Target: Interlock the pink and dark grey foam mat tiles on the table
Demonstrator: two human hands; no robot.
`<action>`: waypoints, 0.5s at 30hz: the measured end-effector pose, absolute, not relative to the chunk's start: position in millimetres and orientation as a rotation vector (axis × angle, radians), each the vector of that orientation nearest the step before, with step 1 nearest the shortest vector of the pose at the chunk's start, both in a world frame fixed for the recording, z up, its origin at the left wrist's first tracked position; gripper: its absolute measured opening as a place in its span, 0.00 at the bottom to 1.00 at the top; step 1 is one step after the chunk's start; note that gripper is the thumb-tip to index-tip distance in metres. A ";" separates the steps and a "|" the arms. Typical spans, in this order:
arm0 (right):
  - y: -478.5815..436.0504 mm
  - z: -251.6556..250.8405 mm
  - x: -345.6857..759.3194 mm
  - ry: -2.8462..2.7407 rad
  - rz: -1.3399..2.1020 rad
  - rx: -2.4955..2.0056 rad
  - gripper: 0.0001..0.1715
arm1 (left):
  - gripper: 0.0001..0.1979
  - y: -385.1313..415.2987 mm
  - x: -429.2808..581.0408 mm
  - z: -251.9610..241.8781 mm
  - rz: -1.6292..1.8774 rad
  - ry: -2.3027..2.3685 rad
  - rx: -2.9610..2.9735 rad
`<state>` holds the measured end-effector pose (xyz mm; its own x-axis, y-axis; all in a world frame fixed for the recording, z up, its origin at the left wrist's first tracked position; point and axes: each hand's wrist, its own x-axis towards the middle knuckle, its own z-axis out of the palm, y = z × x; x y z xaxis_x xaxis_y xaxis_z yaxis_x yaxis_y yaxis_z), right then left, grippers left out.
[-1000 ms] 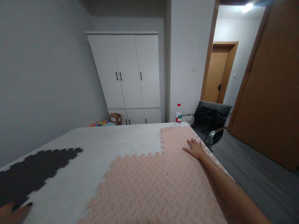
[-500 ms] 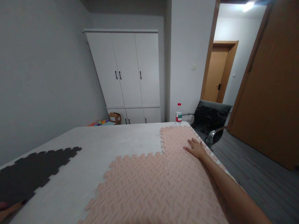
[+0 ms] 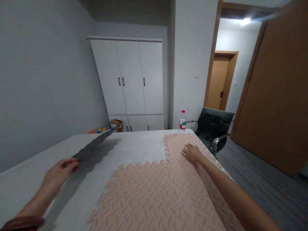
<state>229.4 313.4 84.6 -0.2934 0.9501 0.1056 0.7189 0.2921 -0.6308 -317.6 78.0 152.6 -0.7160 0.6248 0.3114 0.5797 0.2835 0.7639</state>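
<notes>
My left hand [image 3: 64, 170] pinches the near edge of a dark grey foam mat tile [image 3: 95, 142] with jagged interlocking edges. That tile is raised above the white table and seen nearly edge-on, its shadow falling beneath. On the right, my right hand [image 3: 192, 152] is over the far pink foam tile [image 3: 175, 141], fingers extended and holding nothing; whether the fingertips touch it I cannot tell. Joined pink foam tiles [image 3: 141, 192] with a raised tread pattern cover the near middle and right of the table.
A water bottle [image 3: 182, 122] with a red cap stands at the far right of the white table [image 3: 134, 146]. Beyond the right edge is a black chair [image 3: 213, 126]. White cabinets [image 3: 131, 80], a cardboard box [image 3: 116, 124] and colourful items [image 3: 99, 130] are behind.
My left hand has lifted the dark grey tile off the table and carried it forward and to the right. My right hand has shifted slightly left over the pink tile.
</notes>
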 end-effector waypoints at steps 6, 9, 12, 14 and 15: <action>309.5 128.1 157.0 -1.863 1.282 -1.194 0.34 | 0.21 151.0 -248.7 120.3 1.334 1.873 1.552; 308.8 135.1 140.0 -1.758 1.426 -1.140 0.32 | 0.18 174.1 -226.7 103.1 1.238 1.755 1.669; 313.7 134.2 139.3 -1.665 1.421 -1.158 0.25 | 0.15 186.3 -227.0 90.7 1.188 1.738 1.742; 317.8 130.9 142.7 -1.650 1.409 -1.184 0.23 | 0.14 188.6 -234.5 84.8 1.135 1.753 1.778; 319.3 128.3 143.8 -1.663 1.412 -1.199 0.23 | 0.14 188.4 -238.6 82.3 1.099 1.768 1.795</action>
